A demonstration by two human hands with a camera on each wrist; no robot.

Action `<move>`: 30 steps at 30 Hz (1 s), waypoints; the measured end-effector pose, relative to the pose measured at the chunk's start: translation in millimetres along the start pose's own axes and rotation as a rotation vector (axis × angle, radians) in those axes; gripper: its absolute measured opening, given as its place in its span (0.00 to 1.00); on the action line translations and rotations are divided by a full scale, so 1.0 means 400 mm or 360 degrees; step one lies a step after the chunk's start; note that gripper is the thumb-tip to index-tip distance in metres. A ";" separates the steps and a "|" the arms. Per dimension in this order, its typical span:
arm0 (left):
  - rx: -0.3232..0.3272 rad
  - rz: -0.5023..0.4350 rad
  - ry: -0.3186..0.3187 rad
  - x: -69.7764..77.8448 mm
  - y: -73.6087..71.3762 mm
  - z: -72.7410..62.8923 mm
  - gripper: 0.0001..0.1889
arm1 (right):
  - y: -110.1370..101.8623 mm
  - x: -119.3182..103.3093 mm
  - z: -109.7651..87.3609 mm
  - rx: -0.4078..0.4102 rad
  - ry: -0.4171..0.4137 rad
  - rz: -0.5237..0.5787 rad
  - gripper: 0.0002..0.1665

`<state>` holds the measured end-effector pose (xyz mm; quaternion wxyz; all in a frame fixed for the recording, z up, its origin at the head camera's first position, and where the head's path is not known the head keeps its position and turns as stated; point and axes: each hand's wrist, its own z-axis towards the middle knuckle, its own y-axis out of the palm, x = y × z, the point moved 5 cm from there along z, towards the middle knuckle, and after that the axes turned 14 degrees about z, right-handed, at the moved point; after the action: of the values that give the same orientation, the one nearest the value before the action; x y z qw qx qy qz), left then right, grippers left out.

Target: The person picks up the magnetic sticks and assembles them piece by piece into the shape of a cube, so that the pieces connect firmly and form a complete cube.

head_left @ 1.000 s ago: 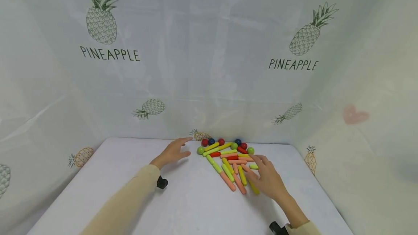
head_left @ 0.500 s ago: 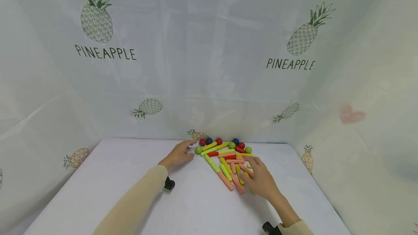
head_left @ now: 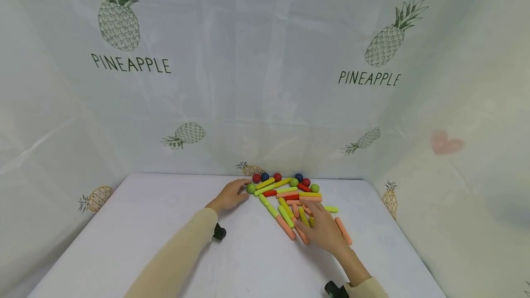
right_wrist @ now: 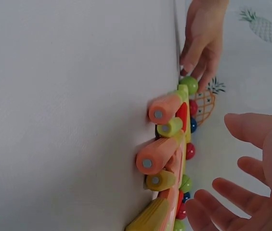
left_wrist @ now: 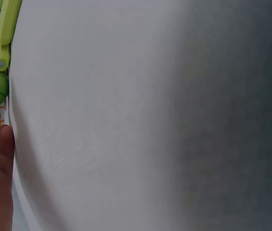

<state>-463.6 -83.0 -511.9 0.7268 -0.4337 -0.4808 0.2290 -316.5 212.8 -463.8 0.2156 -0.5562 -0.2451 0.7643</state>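
Note:
My left hand [head_left: 231,196] is at the far left end of a group of magnetic building sticks and balls. Its spread thumb and fingers stand around a green ball [head_left: 250,188]; whether they press on it is unclear. In the left wrist view a fingertip overlaps that green ball [left_wrist: 0,90]. My right hand [head_left: 324,230] hovers with loosely spread fingers over the near sticks, covering some. Nothing is in its grasp in the right wrist view. Beneath it lie a yellow stick [head_left: 303,218] and a salmon stick [right_wrist: 157,155] with a metal end.
Red, blue and green balls line the back, including a red ball [head_left: 278,177] and a blue ball [head_left: 299,177]. One salmon stick [head_left: 343,231] lies apart on the right. The white table [head_left: 174,215] meets a pineapple-printed curtain [head_left: 248,82] behind.
The left hand has moved right, up to the green ball. My right hand has shifted left and slightly nearer, uncovering a salmon stick and a lime stick on the right.

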 end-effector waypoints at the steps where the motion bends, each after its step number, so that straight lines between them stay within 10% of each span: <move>1: 0.0011 0.0004 0.0002 0.000 0.001 0.001 0.27 | 0.002 0.001 0.001 0.0001 -0.0010 -0.0005 0.37; 16: 0.0132 0.0039 -0.0071 0.010 0.002 0.006 0.14 | 0.030 -0.009 0.000 -0.0007 -0.0091 -0.0069 0.32; 30: 0.0030 0.0257 -0.0002 0.020 0.002 0.000 0.16 | 0.053 -0.014 0.002 -0.0069 -0.0098 -0.0082 0.32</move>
<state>-460.0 -76.8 -508.7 0.7098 -0.4641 -0.4424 0.2918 -316.8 192.6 -472.5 0.2155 -0.5306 -0.2825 0.7696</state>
